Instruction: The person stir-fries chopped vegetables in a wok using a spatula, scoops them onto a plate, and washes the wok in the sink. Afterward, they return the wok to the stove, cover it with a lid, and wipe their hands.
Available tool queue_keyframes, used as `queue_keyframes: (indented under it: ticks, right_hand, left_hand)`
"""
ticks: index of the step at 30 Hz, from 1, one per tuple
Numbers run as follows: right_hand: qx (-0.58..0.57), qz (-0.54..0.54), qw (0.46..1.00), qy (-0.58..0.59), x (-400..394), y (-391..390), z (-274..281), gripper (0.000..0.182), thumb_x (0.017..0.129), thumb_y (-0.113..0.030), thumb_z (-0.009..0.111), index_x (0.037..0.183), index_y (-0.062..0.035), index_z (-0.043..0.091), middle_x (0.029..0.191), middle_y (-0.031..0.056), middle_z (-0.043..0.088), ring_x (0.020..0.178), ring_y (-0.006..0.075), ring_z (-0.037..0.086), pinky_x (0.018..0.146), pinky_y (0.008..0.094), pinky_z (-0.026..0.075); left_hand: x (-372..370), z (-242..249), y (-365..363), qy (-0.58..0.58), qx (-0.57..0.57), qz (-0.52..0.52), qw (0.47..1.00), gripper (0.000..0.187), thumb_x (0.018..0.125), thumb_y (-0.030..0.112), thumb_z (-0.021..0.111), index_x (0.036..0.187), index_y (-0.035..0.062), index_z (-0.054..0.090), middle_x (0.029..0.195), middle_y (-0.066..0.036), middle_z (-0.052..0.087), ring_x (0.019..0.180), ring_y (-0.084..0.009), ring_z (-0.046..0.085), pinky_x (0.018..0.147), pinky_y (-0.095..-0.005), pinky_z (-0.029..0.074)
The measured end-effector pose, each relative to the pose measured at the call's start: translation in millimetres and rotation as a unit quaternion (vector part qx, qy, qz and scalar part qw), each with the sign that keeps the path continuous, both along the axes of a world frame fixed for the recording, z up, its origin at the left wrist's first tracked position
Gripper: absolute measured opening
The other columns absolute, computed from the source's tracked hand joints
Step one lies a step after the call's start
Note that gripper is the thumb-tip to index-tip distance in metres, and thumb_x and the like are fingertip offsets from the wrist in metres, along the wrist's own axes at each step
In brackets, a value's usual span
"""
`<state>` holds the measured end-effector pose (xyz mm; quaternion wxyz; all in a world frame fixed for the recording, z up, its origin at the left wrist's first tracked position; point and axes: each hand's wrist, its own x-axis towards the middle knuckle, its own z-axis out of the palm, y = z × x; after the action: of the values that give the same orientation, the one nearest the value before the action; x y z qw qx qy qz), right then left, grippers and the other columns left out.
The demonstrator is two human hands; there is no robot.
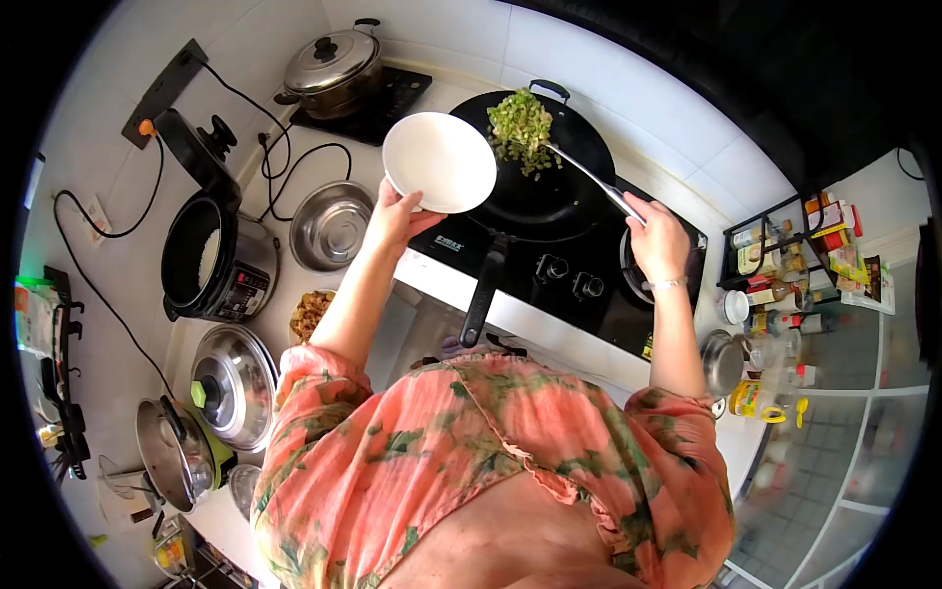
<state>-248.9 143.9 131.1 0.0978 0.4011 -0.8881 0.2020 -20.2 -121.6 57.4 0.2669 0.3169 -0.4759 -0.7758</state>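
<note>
My left hand (pixel 397 218) grips the near rim of a white bowl (pixel 440 162), fingers closed on its edge. The bowl is tilted over the left side of a black wok (pixel 505 201), and its inside shows no food. Chopped green pieces (pixel 520 123) lie in a heap at the far side of the wok. My right hand (pixel 657 236) is closed round the handle of a metal utensil (pixel 594 179), whose far end touches the chopped pieces. The head of the utensil is hidden in the food.
The wok stands on a black gas stove (pixel 589 294), its handle (pixel 485 294) pointing toward me. At left are a steel bowl (pixel 332 226), an open rice cooker (pixel 235 280), a lid (pixel 233 388) and a lidded pot (pixel 334 74). Seasoning bottles (pixel 770 257) fill a rack at right.
</note>
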Motion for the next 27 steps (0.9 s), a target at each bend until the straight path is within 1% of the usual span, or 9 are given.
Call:
queue_keyframes:
  ticks: [2,7,9,15,19,21,23,25,27]
  right_hand:
    - [-0.012,0.003,1.0,0.012,11.2,11.4,21.8,0.029,0.076,-0.011,0.062,0.103,-0.0202,0.065,0.077,0.0062,0.055,0.069,0.027,0.057,0.06,0.0363,0.046]
    - [-0.027,0.029,0.991,0.129,29.3,26.8,29.4,0.03,0.073,-0.01,0.063,0.101,-0.0213,0.066,0.078,0.0026,0.054,0.068,0.0229,0.057,0.058,0.034,0.046]
    - [-0.039,0.046,0.98,0.189,32.0,29.2,23.6,0.03,0.072,-0.009,0.063,0.1,-0.0215,0.067,0.079,0.0012,0.053,0.066,0.0216,0.055,0.057,0.033,0.046]
    - [-0.008,0.041,0.947,0.32,24.5,33.6,50.7,0.035,0.071,-0.007,0.055,0.097,-0.0263,0.067,0.078,-0.0008,0.052,0.066,0.0194,0.052,0.058,0.0327,0.044]
    - [-0.012,0.043,0.945,0.325,2.6,28.7,82.4,0.033,0.072,-0.006,0.056,0.098,-0.0241,0.068,0.077,0.0006,0.052,0.065,0.0204,0.052,0.056,0.0329,0.044]
    - [0.018,0.05,0.961,0.271,-8.7,20.9,98.3,0.03,0.073,-0.006,0.056,0.096,-0.0203,0.068,0.074,0.0044,0.053,0.067,0.0232,0.056,0.059,0.036,0.046]
    - [0.126,0.04,0.959,0.25,-32.3,7.6,102.1,0.027,0.072,-0.003,0.054,0.089,-0.0166,0.07,0.076,0.0074,0.058,0.071,0.0262,0.059,0.062,0.0365,0.047]
    - [0.173,0.102,0.941,0.272,-61.2,-10.1,94.8,0.022,0.07,-0.002,0.053,0.081,-0.0105,0.07,0.078,0.0117,0.063,0.073,0.0296,0.062,0.063,0.0373,0.049]
    - [0.305,0.073,0.913,0.262,-82.0,-41.5,83.7,0.018,0.07,-0.003,0.052,0.076,-0.0061,0.069,0.082,0.0154,0.065,0.075,0.0314,0.063,0.063,0.0379,0.05]
  left_hand:
    - [-22.7,-8.3,6.5,0.011,0.012,0.003,1.0,0.048,0.089,0.001,0.04,0.132,0.0154,0.026,0.123,-0.016,0.047,0.094,-0.0364,0.06,0.08,-0.043,0.054]
    - [-79.3,-25.8,23.2,0.089,0.085,0.003,0.992,0.046,0.089,0.0,0.04,0.131,0.014,0.026,0.123,-0.018,0.046,0.096,-0.0375,0.059,0.083,-0.0444,0.053]
    - [-89.8,-25.6,29.9,0.161,0.11,-0.023,0.981,0.05,0.09,0.001,0.04,0.132,0.0143,0.017,0.125,-0.02,0.042,0.095,-0.0384,0.059,0.078,-0.0436,0.056]
    - [-93.5,-31.3,36.6,0.162,0.106,-0.027,0.981,0.047,0.091,0.001,0.039,0.131,0.0135,0.018,0.126,-0.02,0.042,0.094,-0.0387,0.06,0.08,-0.0423,0.055]
    - [-86.6,-38.9,32.3,0.169,0.104,-0.032,0.98,0.045,0.091,0.002,0.039,0.13,0.0135,0.019,0.126,-0.02,0.042,0.095,-0.0385,0.059,0.079,-0.0433,0.055]
    - [-75.3,-39.3,29.4,0.175,0.102,-0.033,0.979,0.043,0.091,0.001,0.039,0.129,0.0133,0.022,0.126,-0.019,0.042,0.096,-0.0383,0.059,0.079,-0.0454,0.055]
    - [-59.2,-44.2,23.8,0.189,0.097,-0.011,0.977,0.044,0.091,0.0,0.039,0.129,0.0133,0.022,0.126,-0.02,0.042,0.097,-0.0383,0.059,0.081,-0.0468,0.054]
    - [-37.0,-37.0,20.8,0.19,0.072,0.008,0.979,0.045,0.09,-0.001,0.038,0.131,0.0113,0.023,0.125,-0.021,0.043,0.102,-0.0379,0.057,0.082,-0.047,0.054]
    - [-12.8,-32.5,17.8,0.171,0.064,0.033,0.983,0.045,0.09,-0.001,0.038,0.131,0.0099,0.024,0.125,-0.021,0.043,0.103,-0.0373,0.056,0.082,-0.0465,0.054]
